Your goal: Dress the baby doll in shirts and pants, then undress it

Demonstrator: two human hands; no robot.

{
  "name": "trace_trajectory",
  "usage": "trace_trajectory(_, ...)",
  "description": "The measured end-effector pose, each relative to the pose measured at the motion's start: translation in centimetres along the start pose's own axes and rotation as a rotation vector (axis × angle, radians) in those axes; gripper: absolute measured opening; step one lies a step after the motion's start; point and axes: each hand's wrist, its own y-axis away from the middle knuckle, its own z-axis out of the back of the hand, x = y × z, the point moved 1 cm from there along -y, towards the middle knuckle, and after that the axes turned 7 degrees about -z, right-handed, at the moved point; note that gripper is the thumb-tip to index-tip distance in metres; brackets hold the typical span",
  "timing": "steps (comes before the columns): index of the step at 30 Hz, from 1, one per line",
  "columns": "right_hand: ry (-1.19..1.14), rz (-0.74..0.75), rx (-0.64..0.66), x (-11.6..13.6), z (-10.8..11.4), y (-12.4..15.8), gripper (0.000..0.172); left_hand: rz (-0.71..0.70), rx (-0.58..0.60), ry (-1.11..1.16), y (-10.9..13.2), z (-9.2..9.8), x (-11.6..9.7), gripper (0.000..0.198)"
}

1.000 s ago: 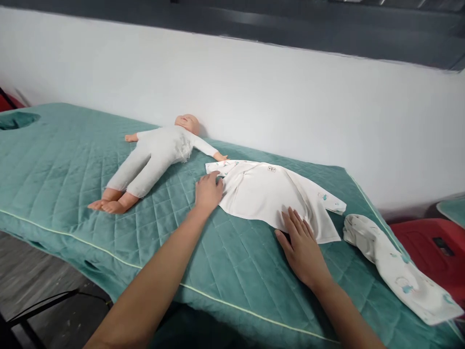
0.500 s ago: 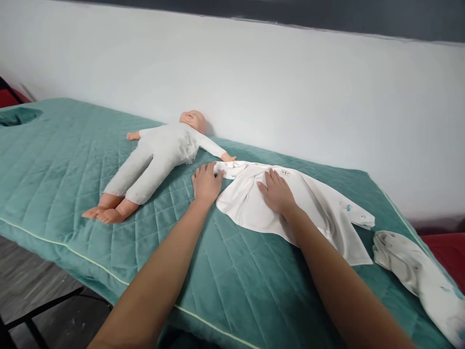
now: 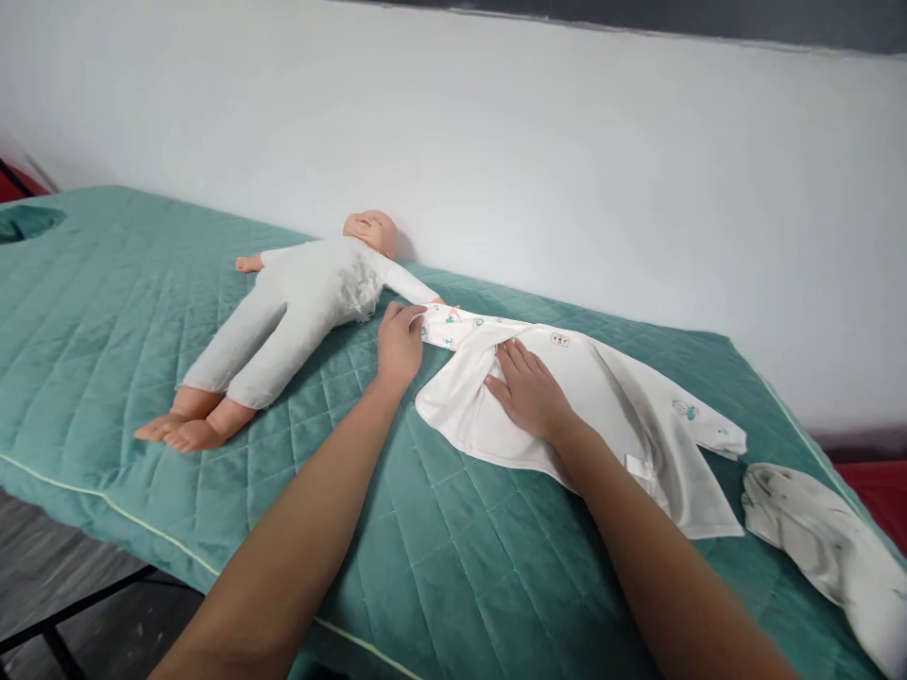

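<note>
A white baby shirt [image 3: 602,387] with a small printed pattern on its sleeves lies spread open, inside up, on the green quilted cover. My left hand [image 3: 399,342] pinches the cuff end of its left sleeve [image 3: 453,326]. Flat on the shirt's body, with fingers stretched out, rests my right hand [image 3: 528,389]. Just beyond the left hand a baby doll [image 3: 304,293] in a white cloth body lies on its back. One doll arm reaches toward the sleeve, its hand partly hidden behind the cuff.
A crumpled white printed garment [image 3: 814,529] lies at the right edge of the green-covered bed [image 3: 439,557]. Behind the bed stands a white wall [image 3: 567,189]. A face hole [image 3: 28,223] shows at the far left, a black metal frame [image 3: 77,614] at the lower left.
My left hand has lifted from lying over the sleeve end to pinching the cuff. My right hand has slid slightly left on the shirt. The view has shifted a little.
</note>
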Motion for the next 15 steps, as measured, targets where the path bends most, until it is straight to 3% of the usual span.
trace_trajectory(10,-0.116,0.2,-0.001,3.9,0.6,5.6,0.071,-0.005,-0.041,-0.038,-0.2,0.0,0.8,0.032)
trace_trajectory(15,-0.323,0.306,0.112,4.9,1.5,10.0,0.077,0.026,-0.073,-0.093,0.0,0.1,1.0,0.028)
